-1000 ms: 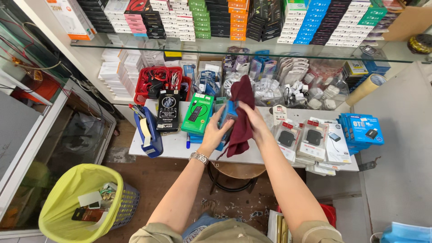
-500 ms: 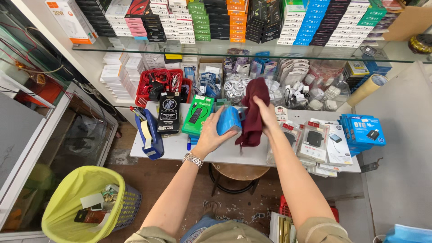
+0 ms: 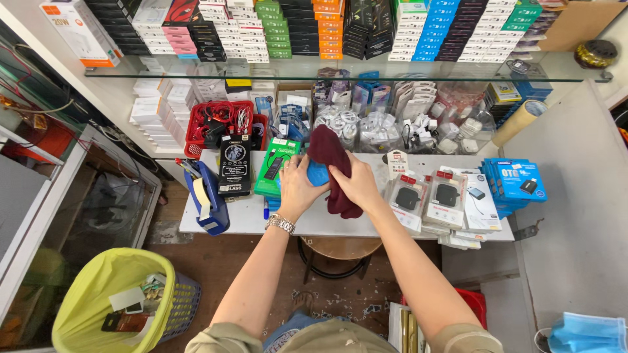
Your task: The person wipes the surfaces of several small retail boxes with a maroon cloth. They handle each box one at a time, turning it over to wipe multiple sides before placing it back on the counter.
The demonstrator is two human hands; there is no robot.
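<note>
Blue box (image 3: pixel 318 174) sits above the white table (image 3: pixel 248 219), gripped in our left hand (image 3: pixel 296 186); our right hand (image 3: pixel 356 185) grips a maroon cloth (image 3: pixel 330 153) against it. We judge we're mid-wipe; next, turn it to the other faces

cloth (image 3: pixel 330 157) maroon | held object (image 3: pixel 318 174) blue, perhaps plastic | basket (image 3: pixel 196 134) red | bin liner (image 3: pixel 91 294) yellow-green

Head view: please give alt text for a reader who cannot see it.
Two bare hands, left hand and right hand, press a dark red cloth around a small blue object above a white counter crowded with packaged phone accessories. A blue tape dispenser sits at left.
</note>
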